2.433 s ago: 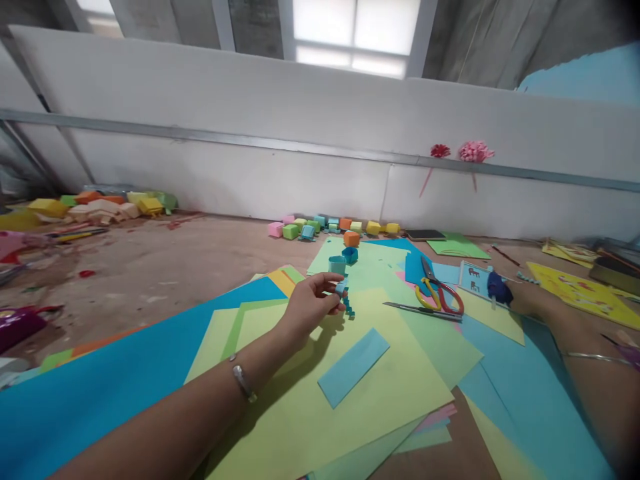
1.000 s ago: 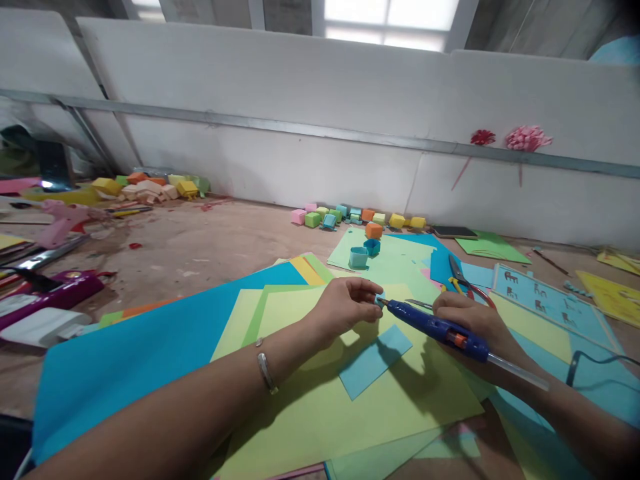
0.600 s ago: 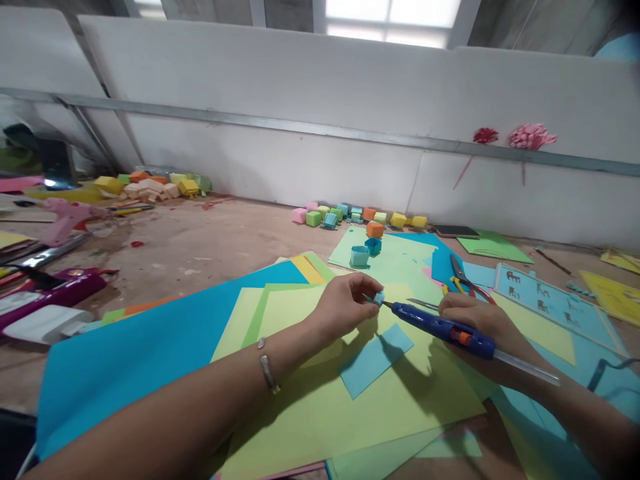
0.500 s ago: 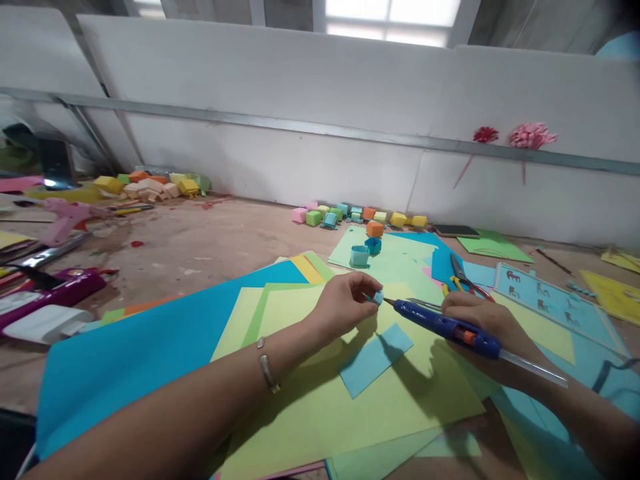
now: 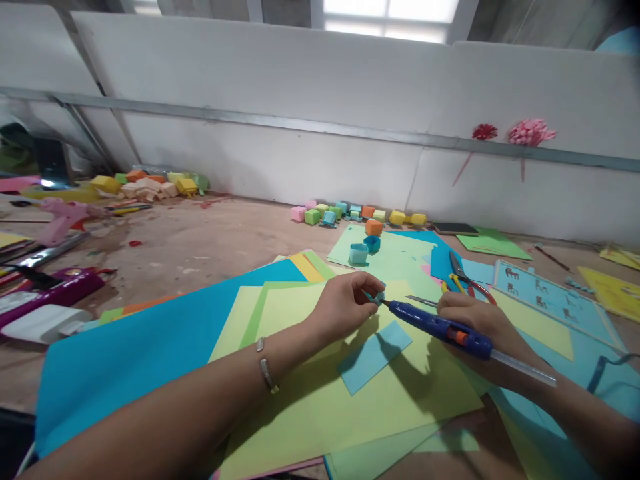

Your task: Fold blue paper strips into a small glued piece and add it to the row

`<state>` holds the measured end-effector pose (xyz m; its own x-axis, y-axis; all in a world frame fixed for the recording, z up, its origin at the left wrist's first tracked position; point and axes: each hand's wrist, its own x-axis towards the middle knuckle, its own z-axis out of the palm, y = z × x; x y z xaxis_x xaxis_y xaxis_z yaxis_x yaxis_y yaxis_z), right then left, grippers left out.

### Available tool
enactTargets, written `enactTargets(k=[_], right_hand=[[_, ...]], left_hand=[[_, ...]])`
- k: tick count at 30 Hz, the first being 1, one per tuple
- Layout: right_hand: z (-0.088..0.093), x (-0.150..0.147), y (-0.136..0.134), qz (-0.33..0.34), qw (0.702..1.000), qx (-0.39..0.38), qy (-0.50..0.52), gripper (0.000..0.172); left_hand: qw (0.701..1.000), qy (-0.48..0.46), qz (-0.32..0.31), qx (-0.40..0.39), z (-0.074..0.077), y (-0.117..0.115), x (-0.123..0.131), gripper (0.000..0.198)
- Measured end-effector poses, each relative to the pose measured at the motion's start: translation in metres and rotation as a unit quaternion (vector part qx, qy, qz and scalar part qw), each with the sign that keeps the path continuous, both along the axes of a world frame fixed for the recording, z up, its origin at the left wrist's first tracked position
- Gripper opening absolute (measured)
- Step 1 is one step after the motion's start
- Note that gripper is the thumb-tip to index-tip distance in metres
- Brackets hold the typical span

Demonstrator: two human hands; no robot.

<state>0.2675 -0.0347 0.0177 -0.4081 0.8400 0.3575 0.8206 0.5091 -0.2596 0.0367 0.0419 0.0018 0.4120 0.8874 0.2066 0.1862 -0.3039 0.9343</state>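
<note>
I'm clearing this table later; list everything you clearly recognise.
Wall panels: several, white, back
Window: one, bright, top
Flowers: two, red and pink, right wall
Table: one, brown, foreground
Box pile: many, mixed colours, far left
Small boxes: many, mixed colours, back centre
Open boxes: two, blue, centre
Paper sheets: many, mostly blue, green, yellow, across the front
Paper strip: one, blue, front centre
Picture card: one, blue, right
Scissors: one, red-yellow handles, right
Blade: one, silver, right
Power strip: one, purple, left
Charger: one, white, left
Pink glue gun: one, pink, far left
Blue glue gun: one, blue, right
Paper piece: one, light blue, centre
Left hand: one, centre, pinching paper piece
Right hand: one, right, gripping blue glue gun
</note>
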Motion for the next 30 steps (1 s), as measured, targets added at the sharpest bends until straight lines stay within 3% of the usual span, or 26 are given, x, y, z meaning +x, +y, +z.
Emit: enactTargets(k=[8, 13, 18, 30], right_hand=[[0.0014, 0.0036, 0.0004, 0.014, 1.0, -0.007, 0.011, 0.02], [0.002, 0.004, -0.0004, 0.026, 0.999, -0.005, 0.018, 0.02], [0.0059, 0.0033, -0.0022, 0.011, 1.0, -0.009, 0.018, 0.022], [-0.0013, 0.001, 0.0018, 0.011, 1.0, 0.003, 0.022, 0.022]], left_hand=[[0.999, -0.009, -0.014, -0.029, -0.0036, 0.0027, -0.0005, 0.03], [0.996, -0.048, -0.01, -0.069, -0.004, 0.003, -0.0004, 0.048], [0.991, -0.057, -0.005, -0.117, 0.0015, 0.0, -0.0016, 0.053], [0.994, -0.032, -0.012, -0.101, -0.0003, -0.0013, -0.0003, 0.052]])
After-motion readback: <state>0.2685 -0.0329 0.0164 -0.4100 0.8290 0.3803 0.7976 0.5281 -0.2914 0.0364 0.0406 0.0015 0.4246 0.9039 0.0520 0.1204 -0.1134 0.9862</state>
